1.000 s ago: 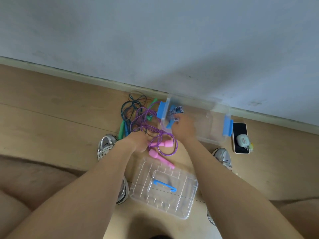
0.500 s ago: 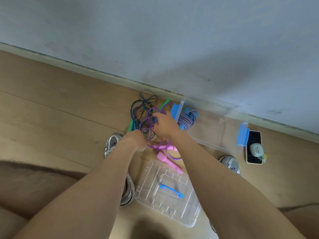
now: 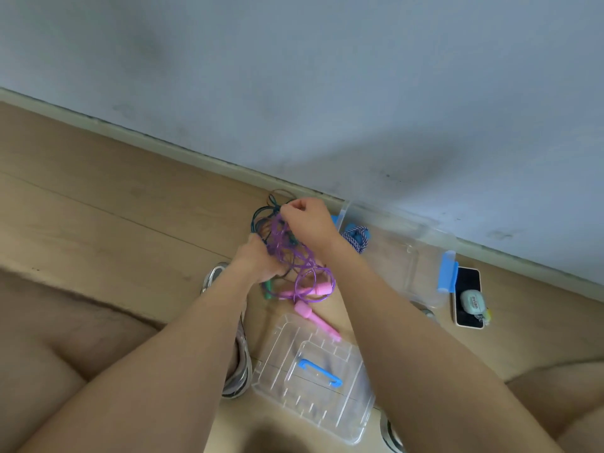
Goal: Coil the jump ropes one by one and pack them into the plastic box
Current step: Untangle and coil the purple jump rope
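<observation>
A purple jump rope (image 3: 295, 259) with two pink handles (image 3: 315, 317) lies tangled on the wooden floor, mixed with a dark teal rope (image 3: 263, 217) that has green handles (image 3: 268, 289). My left hand (image 3: 258, 259) grips a bunch of the purple cord. Just above it, my right hand (image 3: 307, 222) pinches strands of the tangle. The clear plastic box (image 3: 411, 256) with blue latches stands by the wall, to the right of my hands. A coiled blue-and-white rope (image 3: 358, 237) lies in its left end.
The box's clear lid (image 3: 313, 377) with a blue handle lies on the floor near my feet. A phone (image 3: 468, 297) with a small pale case on it sits right of the box. My shoes flank the lid. The wall's skirting runs just behind the ropes.
My right hand left the box, where the blue-and-white rope stays, and moved left onto the purple tangle. Both hands have lifted the cord a little.
</observation>
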A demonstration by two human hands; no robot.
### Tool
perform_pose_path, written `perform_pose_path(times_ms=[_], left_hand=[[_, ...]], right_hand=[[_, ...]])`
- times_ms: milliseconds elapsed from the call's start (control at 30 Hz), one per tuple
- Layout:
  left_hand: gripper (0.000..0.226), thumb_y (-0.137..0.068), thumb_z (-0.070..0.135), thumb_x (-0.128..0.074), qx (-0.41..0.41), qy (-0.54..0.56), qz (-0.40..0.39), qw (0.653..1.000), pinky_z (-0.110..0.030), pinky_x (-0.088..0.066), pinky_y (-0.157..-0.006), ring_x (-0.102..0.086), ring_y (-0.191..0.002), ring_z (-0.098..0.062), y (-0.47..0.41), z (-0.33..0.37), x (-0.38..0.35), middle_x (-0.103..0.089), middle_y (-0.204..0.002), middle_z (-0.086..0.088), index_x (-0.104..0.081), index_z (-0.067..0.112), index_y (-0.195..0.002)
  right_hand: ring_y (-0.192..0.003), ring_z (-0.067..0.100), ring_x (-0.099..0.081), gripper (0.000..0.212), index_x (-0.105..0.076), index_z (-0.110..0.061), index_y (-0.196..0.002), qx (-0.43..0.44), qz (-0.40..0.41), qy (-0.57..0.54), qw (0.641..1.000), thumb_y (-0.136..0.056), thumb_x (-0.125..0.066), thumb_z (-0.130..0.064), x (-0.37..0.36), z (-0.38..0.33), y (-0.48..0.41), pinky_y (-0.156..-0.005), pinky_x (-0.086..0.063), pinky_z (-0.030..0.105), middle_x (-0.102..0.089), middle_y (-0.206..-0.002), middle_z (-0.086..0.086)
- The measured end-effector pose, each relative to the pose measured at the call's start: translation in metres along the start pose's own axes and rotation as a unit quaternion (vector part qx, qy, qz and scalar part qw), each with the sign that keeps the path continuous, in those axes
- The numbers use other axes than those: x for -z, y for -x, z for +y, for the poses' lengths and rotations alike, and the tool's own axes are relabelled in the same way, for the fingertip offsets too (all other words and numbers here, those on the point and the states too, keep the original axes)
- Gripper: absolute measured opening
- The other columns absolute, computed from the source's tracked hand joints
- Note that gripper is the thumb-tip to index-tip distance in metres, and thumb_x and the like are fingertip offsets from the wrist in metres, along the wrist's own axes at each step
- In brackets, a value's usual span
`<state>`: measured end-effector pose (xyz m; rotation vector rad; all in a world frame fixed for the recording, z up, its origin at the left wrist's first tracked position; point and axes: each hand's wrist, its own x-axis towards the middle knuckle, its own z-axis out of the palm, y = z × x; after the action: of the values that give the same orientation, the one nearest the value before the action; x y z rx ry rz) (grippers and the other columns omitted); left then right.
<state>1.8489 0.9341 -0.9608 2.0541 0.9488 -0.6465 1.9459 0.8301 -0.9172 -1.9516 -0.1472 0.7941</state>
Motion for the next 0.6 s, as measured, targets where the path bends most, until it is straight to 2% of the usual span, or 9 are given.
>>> perform_pose_path(times_ms=[100,167,200,267,333,400,467,533,600], left_hand=[[0.073,-0.044,0.055,-0.094,-0.093,0.089,0.048,0.99,-0.036,-0.055,-0.091,-0.067,-0.095,-0.018,0.021,0.011,0.015,-0.072,-0.098,0.005,-0.063,0.025,-0.103],[0.079,-0.041,0.067,-0.088,-0.157,0.122,0.105,0.975,-0.032,-0.055,-0.08,-0.069,-0.087,-0.015,0.037,0.019,0.027,-0.073,-0.091,0.006,-0.067,0.021,-0.101],[0.074,-0.045,0.068,-0.088,-0.19,0.13,0.12,0.966,-0.028,-0.053,-0.072,-0.068,-0.08,-0.012,0.044,0.022,0.032,-0.072,-0.085,0.007,-0.068,0.019,-0.096],[0.055,-0.061,0.056,-0.095,-0.233,0.15,0.105,0.955,-0.022,-0.047,-0.062,-0.063,-0.066,-0.008,0.064,0.033,0.042,-0.07,-0.074,0.009,-0.069,0.015,-0.089],[0.04,-0.075,0.043,-0.092,-0.251,0.149,0.095,0.952,-0.019,-0.046,-0.064,-0.064,-0.066,-0.003,0.081,0.046,0.049,-0.07,-0.072,0.013,-0.07,0.014,-0.089],[0.033,-0.077,0.038,-0.086,-0.262,0.145,0.112,0.947,-0.03,-0.055,-0.074,-0.071,-0.078,-0.01,0.099,0.062,0.058,-0.075,-0.082,0.006,-0.07,0.015,-0.094],[0.021,-0.082,0.023,-0.078,-0.261,0.139,0.145,0.944,-0.038,-0.05,-0.068,-0.064,-0.07,-0.019,0.12,0.082,0.072,-0.066,-0.073,-0.003,-0.061,0.01,-0.082],[0.027,-0.087,0.014,-0.071,-0.269,0.124,0.198,0.934,-0.036,-0.041,-0.062,-0.054,-0.061,-0.019,0.138,0.104,0.087,-0.053,-0.066,-0.003,-0.049,0.014,-0.072],[0.025,-0.092,0.016,-0.069,-0.277,0.133,0.218,0.926,-0.037,-0.048,-0.06,-0.064,-0.065,-0.02,0.153,0.125,0.104,-0.053,-0.073,-0.003,-0.047,0.017,-0.081]], right_hand=[[-0.047,0.012,-0.044,0.021,-0.063,-0.01,-0.071,0.04,-0.007,-0.064,0.997,-0.09,-0.057,-0.017,0.012,-0.049,0.026,-0.052,-0.036,0.026,-0.054,-0.053,-0.001],[-0.054,0.015,-0.049,0.02,-0.068,-0.013,-0.073,0.089,-0.005,-0.071,0.993,-0.088,-0.057,-0.02,0.023,-0.082,0.046,-0.057,-0.04,0.027,-0.056,-0.056,-0.001],[-0.056,0.015,-0.051,0.021,-0.071,-0.016,-0.073,0.114,0.001,-0.062,0.992,-0.09,-0.058,-0.018,0.03,-0.098,0.057,-0.06,-0.041,0.028,-0.058,-0.056,-0.005],[-0.058,0.012,-0.051,0.025,-0.073,-0.022,-0.074,0.166,0.014,-0.04,0.985,-0.094,-0.058,-0.016,0.043,-0.126,0.083,-0.064,-0.043,0.028,-0.06,-0.058,-0.012],[-0.059,0.012,-0.053,0.023,-0.073,-0.021,-0.079,0.214,0.023,-0.028,0.976,-0.095,-0.058,-0.019,0.055,-0.15,0.109,-0.065,-0.046,0.03,-0.068,-0.069,-0.005],[-0.065,0.012,-0.059,0.019,-0.073,-0.019,-0.086,0.254,0.04,-0.016,0.966,-0.094,-0.056,-0.023,0.067,-0.169,0.13,-0.068,-0.052,0.029,-0.074,-0.081,0.003],[-0.06,0.004,-0.053,0.013,-0.07,-0.018,-0.097,0.279,0.061,0.008,0.958,-0.095,-0.057,-0.02,0.082,-0.184,0.147,-0.062,-0.045,0.018,-0.067,-0.075,-0.002],[-0.057,0.003,-0.05,0.019,-0.065,-0.015,-0.112,0.289,0.084,0.044,0.953,-0.095,-0.056,-0.011,0.101,-0.197,0.157,-0.056,-0.04,0.015,-0.059,-0.071,-0.005],[-0.068,0.008,-0.057,0.032,-0.056,-0.013,-0.128,0.277,0.121,0.092,0.949,-0.096,-0.054,-0.012,0.121,-0.207,0.162,-0.062,-0.043,0.02,-0.062,-0.078,-0.002]])
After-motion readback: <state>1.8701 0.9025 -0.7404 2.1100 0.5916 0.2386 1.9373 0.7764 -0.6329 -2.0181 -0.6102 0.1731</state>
